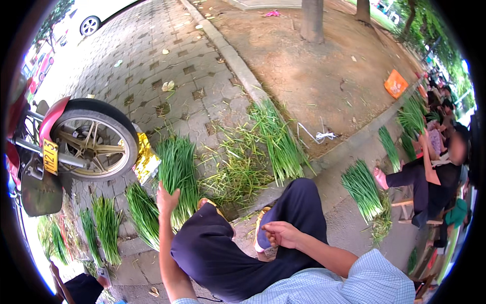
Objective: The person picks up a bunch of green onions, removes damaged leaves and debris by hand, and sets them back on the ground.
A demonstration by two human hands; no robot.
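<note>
My left hand (167,199) reaches over the lower part of a large bundle of green chives (177,171), its fingers apart; whether it touches the leaves is hard to tell. My right hand (281,234) is above my right leg, fingers loosely curled, and nothing shows plainly in it. A looser bundle of chives (277,140) lies beside the kerb in front of my right knee. Between these two bundles spreads a heap of yellowed trimmings (235,167). Another chive bundle (142,212) rests left of my left forearm, with slimmer bundles (106,228) farther left.
A motorcycle's front wheel (93,140) stands at the left beside gold foil packaging (146,159). A concrete kerb (235,57) borders bare soil holding white string (322,135). To the right, a seated person (433,174) handles greens near a chive bundle (362,190). Another person (81,287) is at lower left.
</note>
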